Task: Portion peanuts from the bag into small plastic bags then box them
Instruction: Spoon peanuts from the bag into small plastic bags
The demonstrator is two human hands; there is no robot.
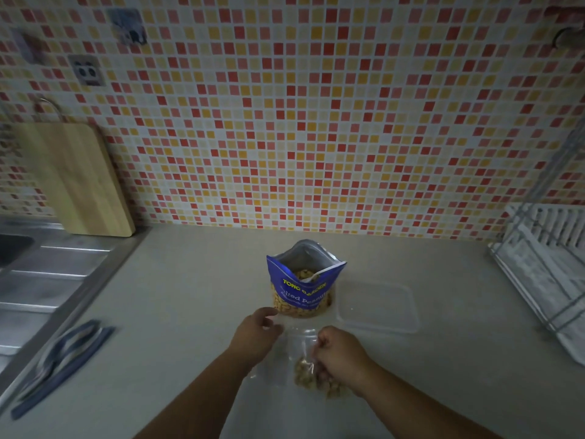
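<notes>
The pale counter (177, 280) has open room on the left, up to the steel sink (47, 280). A white dish rack (544, 264) stands at the right edge. The left hand (256, 334) pinches a top corner of the small clear bag (300, 343) and the right hand (338, 353) grips its side. Bumpy peanuts (304, 373) lie inside. Behind it stands the open blue peanut bag (305, 280), just beside a clear box (376, 307)

The view is dim, with a muted cast and no hard shadows. The tiled wall (316, 122) is brightest; the bench (190, 296) darkens toward the lower edge. Blur smears the scissors (63, 365), cutting board (72, 179) and dish rack (547, 264). Tile lines bend near the corners. Print on the peanut bag (304, 280) stays legible.
</notes>
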